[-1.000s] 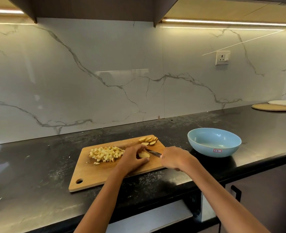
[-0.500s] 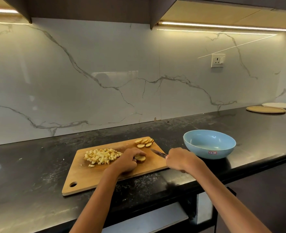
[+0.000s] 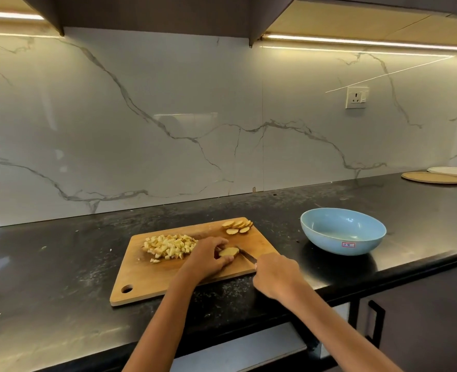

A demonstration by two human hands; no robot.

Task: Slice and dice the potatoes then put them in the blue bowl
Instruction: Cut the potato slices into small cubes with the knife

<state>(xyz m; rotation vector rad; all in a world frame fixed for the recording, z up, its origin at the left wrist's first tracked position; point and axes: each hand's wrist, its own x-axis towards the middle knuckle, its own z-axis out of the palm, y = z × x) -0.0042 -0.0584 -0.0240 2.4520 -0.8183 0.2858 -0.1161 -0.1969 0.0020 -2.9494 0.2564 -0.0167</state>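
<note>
Potato piece, pale yellow with tan skin (image 3: 229, 251): lies on the rectangular wooden cutting board with a hanging hole (image 3: 152, 280), centre of the frame, lower half. Left hand (image 3: 208, 257): grip closed around the potato piece, fingers curled over its left side, holding it against the board. Right hand (image 3: 277, 275): grip closed on the handle of a small dark-bladed knife (image 3: 247, 256); the blade points up and left, its tip meeting the potato piece at the right side. Whether the edge is in the flesh cannot be told.

Heap of small yellow potato cubes (image 3: 169, 247): on the board, just left of the left hand. Row of overlapping round potato slices (image 3: 237, 226): at the board's upper right corner, apart from the heap.

Round light-blue bowl with a small red-and-white sticker (image 3: 342, 230): on the black speckled tabletop (image 3: 61, 264), right of the board and apart from it.

Two flat round mats, one tan and one white (image 3: 434, 178): far right of the frame, at the tabletop's back edge. White wall socket (image 3: 356, 97): upper right, on the grey-veined marble backsplash (image 3: 141, 130).
</note>
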